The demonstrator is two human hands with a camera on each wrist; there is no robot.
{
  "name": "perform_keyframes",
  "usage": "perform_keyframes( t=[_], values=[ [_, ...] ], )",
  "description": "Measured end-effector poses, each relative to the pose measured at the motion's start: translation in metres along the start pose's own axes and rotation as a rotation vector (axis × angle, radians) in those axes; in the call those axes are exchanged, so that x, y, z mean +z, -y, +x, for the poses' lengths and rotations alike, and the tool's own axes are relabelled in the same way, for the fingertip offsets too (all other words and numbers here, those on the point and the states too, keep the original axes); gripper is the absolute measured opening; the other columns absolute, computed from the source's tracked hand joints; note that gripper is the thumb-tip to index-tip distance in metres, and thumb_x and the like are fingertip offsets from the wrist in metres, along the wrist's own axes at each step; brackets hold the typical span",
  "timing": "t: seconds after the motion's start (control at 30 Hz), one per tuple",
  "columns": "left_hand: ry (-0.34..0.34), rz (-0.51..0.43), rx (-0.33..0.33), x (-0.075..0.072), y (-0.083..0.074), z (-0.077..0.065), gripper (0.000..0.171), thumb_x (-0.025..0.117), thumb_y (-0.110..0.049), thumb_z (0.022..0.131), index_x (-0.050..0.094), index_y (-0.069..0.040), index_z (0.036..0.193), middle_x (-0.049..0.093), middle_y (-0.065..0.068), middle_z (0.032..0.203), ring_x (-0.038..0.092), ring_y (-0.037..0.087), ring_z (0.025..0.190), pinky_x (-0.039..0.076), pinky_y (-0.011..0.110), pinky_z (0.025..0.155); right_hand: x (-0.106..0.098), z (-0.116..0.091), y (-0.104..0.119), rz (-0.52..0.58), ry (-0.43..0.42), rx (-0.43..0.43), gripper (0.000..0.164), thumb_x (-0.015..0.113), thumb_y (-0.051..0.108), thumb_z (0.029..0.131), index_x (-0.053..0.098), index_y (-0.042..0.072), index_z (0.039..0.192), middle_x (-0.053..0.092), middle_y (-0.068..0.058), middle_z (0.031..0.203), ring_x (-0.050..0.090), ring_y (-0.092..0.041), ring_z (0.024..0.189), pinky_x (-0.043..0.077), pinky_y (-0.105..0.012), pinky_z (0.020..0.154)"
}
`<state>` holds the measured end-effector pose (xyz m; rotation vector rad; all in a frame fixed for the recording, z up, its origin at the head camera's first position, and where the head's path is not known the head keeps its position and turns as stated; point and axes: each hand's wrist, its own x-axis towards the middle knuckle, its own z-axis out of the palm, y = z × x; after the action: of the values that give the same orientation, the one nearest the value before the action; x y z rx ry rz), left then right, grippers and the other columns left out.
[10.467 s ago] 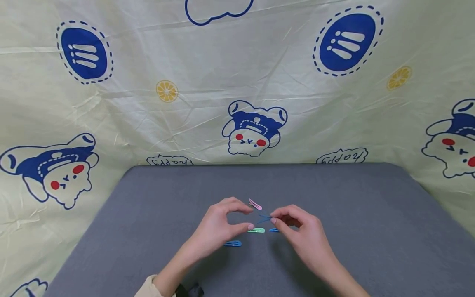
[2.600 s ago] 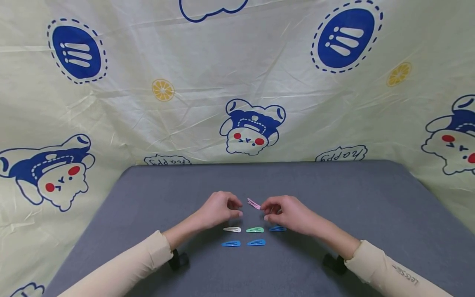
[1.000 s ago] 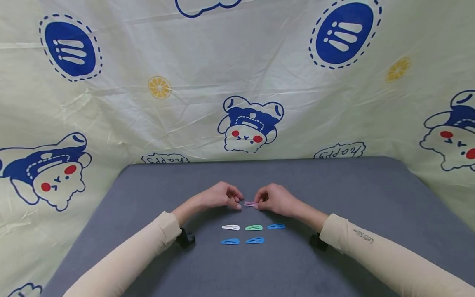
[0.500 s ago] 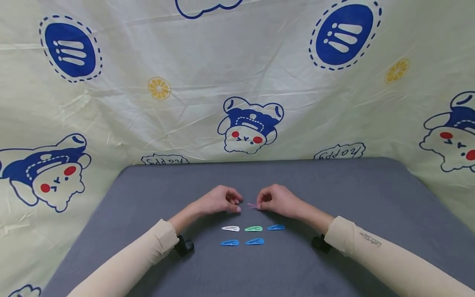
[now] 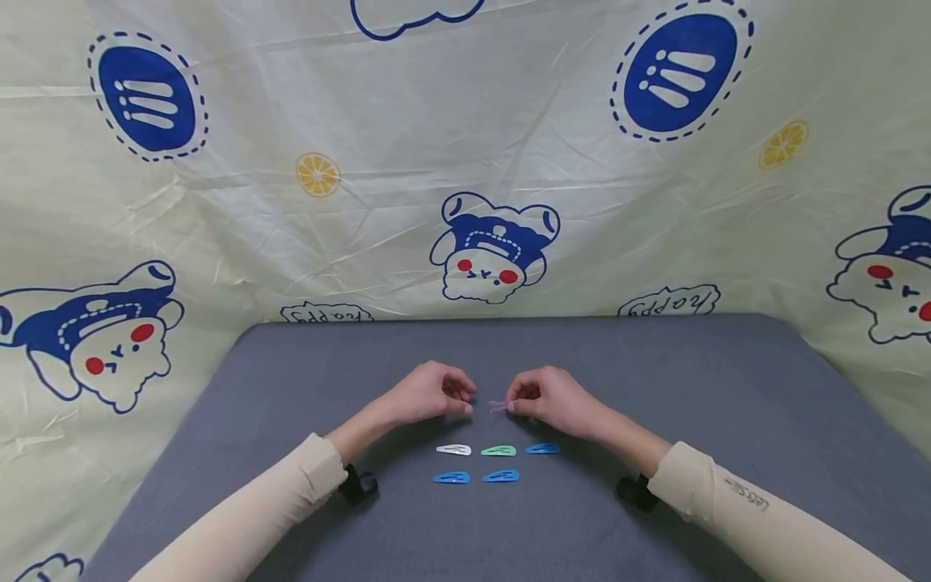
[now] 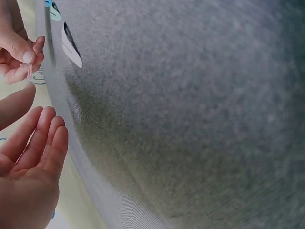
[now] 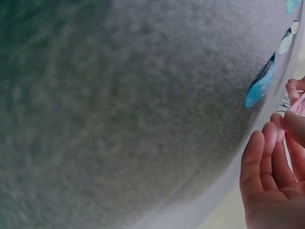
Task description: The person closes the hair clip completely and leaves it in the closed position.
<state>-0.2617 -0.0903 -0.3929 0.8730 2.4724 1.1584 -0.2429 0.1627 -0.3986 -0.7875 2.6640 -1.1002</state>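
A pink snap hair clip (image 5: 498,406) is pinched between the thumb and fingertips of my right hand (image 5: 556,398), its splayed end pointing left. Facing it across a small gap, my left hand (image 5: 427,394) holds nothing, its fingers bent loosely with the thumb apart. Nearer on the table lie a white hair clip (image 5: 454,449), a green hair clip (image 5: 499,450) and a blue hair clip (image 5: 542,449) in one row. Two more blue clips form a second row in front, a left blue clip (image 5: 452,478) and a right blue clip (image 5: 501,476).
Grey cloth covers the table (image 5: 349,533). A pale printed curtain (image 5: 393,242) hangs behind its far edge and down both sides. Black wrist cameras sit below the left sleeve (image 5: 247,509) and the right sleeve (image 5: 771,509).
A white and a blue clip now lie in the rows, where my right hand earlier held a blue one. The pink clip has gone from the table into my right hand's pinch.
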Motion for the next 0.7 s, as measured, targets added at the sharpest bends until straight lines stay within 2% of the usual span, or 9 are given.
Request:
perform_keyframes(
  t=[0.2, 0.43, 0.7],
  values=[
    [-0.036, -0.013, 0.022, -0.002, 0.000, -0.003, 0.026, 0.076, -0.010, 0.085, 0.071, -0.001, 0.109, 0.067, -0.001, 0.090, 0.060, 0.014, 0.081, 0.050, 0.028, 0.072, -0.003, -0.001, 0.005, -0.003, -0.069, 0.012, 0.003, 0.070, 0.013, 0.092, 0.074, 0.014, 0.092, 0.065, 0.006, 0.082, 0.057, -0.015, 0.075, 0.050, -0.032, 0.069],
    [-0.059, -0.032, 0.017, -0.004, -0.004, -0.006, 0.027, 0.076, -0.011, 0.086, 0.071, -0.001, 0.110, 0.067, -0.002, 0.090, 0.061, 0.014, 0.082, 0.051, 0.028, 0.073, -0.003, -0.006, 0.015, 0.025, -0.113, 0.048, 0.004, 0.070, 0.015, 0.092, 0.074, 0.015, 0.094, 0.065, 0.006, 0.085, 0.057, -0.018, 0.078, 0.051, -0.034, 0.072],
    [-0.124, -0.080, 0.015, -0.006, -0.012, -0.013, 0.028, 0.075, -0.013, 0.087, 0.071, -0.003, 0.112, 0.067, -0.002, 0.093, 0.061, 0.017, 0.087, 0.050, 0.033, 0.076, -0.002, -0.016, 0.023, 0.076, -0.247, 0.063, 0.006, 0.071, 0.018, 0.092, 0.074, 0.018, 0.097, 0.068, 0.004, 0.089, 0.058, -0.018, 0.079, 0.051, -0.035, 0.071]
  ],
)
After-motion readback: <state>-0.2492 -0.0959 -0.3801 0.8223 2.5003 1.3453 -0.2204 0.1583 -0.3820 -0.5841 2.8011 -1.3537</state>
